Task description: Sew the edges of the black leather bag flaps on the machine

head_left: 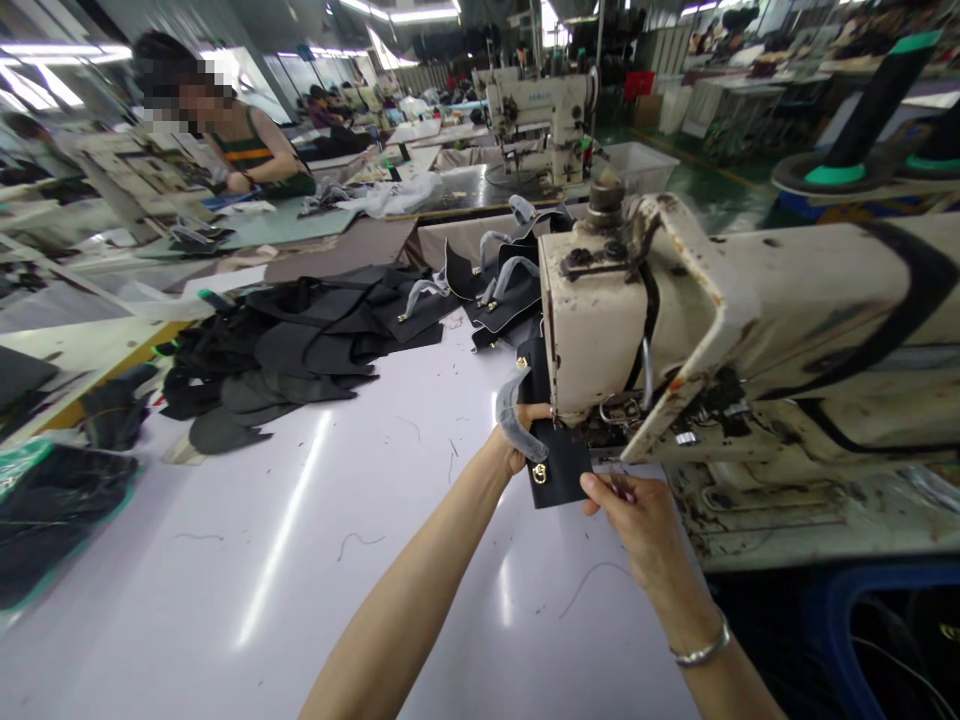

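A black leather-like panel (559, 480) with gold ring fittings (539, 473) lies at the head of a sewing machine (592, 310). Its curved handle (517, 425) is wrapped in clear film. My left hand (516, 440) lies on the panel, partly covered by the handle, a finger stretched toward the machine's needle area. The handle hides some of its fingers. At the panel's near right corner, my right hand (634, 510) pinches the edge between thumb and finger. Something small and dark shows among its curled fingers, too unclear to name.
Black cut pieces (315, 340) are heaped on the white table (300, 560). Behind the panel lie several similar panels with wrapped handles (514, 275). A plastic-wrapped bundle (60, 520) sits at the left, a blue container (847, 620) at lower right. A person (255, 150) works farther back.
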{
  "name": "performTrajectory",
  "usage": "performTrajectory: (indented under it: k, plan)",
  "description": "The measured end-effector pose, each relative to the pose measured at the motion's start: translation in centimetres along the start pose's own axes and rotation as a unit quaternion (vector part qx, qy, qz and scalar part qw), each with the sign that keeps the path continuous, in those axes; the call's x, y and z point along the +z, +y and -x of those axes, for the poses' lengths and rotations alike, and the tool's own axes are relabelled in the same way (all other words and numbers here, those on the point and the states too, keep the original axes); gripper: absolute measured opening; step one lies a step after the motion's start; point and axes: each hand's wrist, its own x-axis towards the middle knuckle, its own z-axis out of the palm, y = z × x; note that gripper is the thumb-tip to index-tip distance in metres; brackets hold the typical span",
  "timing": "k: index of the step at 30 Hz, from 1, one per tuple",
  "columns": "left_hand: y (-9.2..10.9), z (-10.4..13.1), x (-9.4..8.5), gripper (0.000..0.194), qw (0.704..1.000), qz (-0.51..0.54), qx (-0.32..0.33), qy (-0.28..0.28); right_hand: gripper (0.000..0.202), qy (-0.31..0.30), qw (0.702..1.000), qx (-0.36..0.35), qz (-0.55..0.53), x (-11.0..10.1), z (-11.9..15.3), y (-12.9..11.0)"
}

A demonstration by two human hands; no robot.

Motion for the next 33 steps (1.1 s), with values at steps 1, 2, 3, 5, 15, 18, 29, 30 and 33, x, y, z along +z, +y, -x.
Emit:
performTrajectory:
  k: [1, 2, 3, 5, 15, 18, 29, 30, 33]
  plan:
    - [0.0, -0.2, -0.1, 0.012, 1.0, 0.0, 0.001, 0.002, 0.046, 0.002, 1.0, -0.002, -0.004, 0.1, 0.0, 0.0]
    - [0.0, -0.4, -0.2, 0.013, 1.0, -0.001, 0.002, 0.006, 0.047, 0.004, 1.0, -0.004, -0.008, 0.1, 0.0, 0.0]
    - [-0.1, -0.6, -0.4, 0.014, 1.0, -0.002, 0.0, 0.009, 0.047, 0.006, 1.0, -0.005, -0.012, 0.1, 0.0, 0.0]
    - [-0.2, -0.9, -0.6, 0.014, 1.0, -0.004, -0.005, 0.012, 0.047, 0.007, 1.0, 0.001, -0.023, 0.3, -0.1, 0.1]
    - [0.4, 0.7, -0.5, 0.02, 0.999, -0.013, 0.047, 0.014, 0.05, 0.038, 0.997, 0.025, -0.062, 1.3, -0.6, 0.4]
    - [-0.1, 1.0, -0.7, 0.022, 0.999, -0.004, 0.05, -0.004, 0.049, 0.03, 0.995, 0.04, -0.091, 1.5, -0.1, 0.7]
    - [-0.3, -1.4, -1.6, 0.016, 0.998, 0.057, 0.014, 0.026, 0.05, 0.117, 0.963, 0.059, -0.234, 3.9, -0.8, 0.3]
    - [-0.2, -1.6, -1.7, 0.019, 0.998, 0.06, 0.007, 0.021, 0.05, 0.127, 0.961, 0.056, -0.238, 4.2, -0.9, 0.3]
    - [0.1, -2.2, -2.0, 0.024, 0.998, 0.063, -0.018, 0.024, 0.046, 0.138, 0.963, 0.055, -0.224, 5.1, -0.8, 0.5]
